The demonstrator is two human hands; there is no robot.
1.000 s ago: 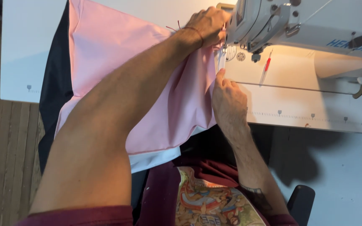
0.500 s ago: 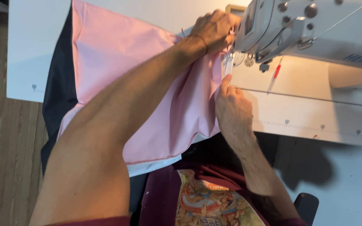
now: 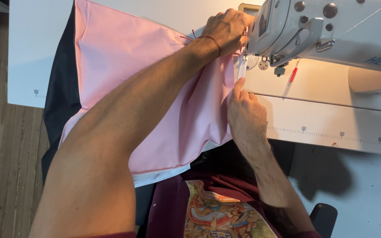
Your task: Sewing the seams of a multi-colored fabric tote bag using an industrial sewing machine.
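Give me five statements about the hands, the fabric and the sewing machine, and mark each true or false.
1. The left hand rests on the pink fabric beside the sewing machine. True.
2. The right hand holds scissors. False: it presses the fabric's edge with bare fingers.
3. The fabric is green. False: it is pink, with dark cloth beneath.
4. A red-handled tool lies on the white table. True.
5. A thin band circles the left wrist. True.
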